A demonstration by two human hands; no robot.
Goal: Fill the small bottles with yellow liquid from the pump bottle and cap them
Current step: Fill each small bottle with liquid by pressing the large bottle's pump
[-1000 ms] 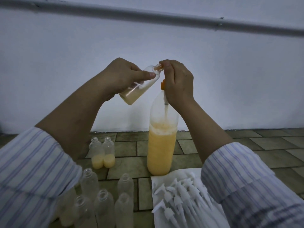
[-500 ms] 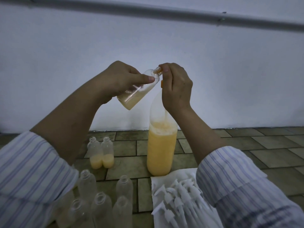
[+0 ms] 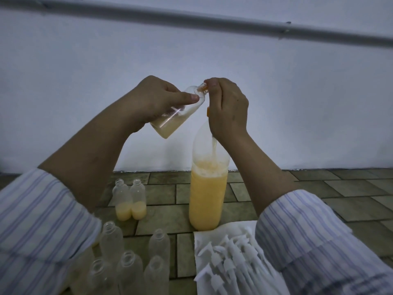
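My left hand (image 3: 157, 101) grips a small clear bottle (image 3: 174, 116), tilted with its mouth up against the orange pump spout (image 3: 204, 87); yellow liquid pools in its lower end. My right hand (image 3: 228, 109) is curled round the orange pump head on top of the tall pump bottle (image 3: 208, 188), which stands on the tiled floor about two-thirds full of yellow liquid. Two part-filled, uncapped small bottles (image 3: 130, 201) stand left of it. Several empty small bottles (image 3: 127, 260) cluster at the lower left.
A white sheet (image 3: 204, 235) at the lower right carries several white pump caps (image 3: 229, 258). A pale wall rises just behind the pump bottle, with a grey pipe (image 3: 191, 20) running across it. My striped sleeves fill both lower corners.
The tilted small bottle holds slightly more liquid. Both hands have stayed at the pump, shifting only a little in the frame as my head moved.
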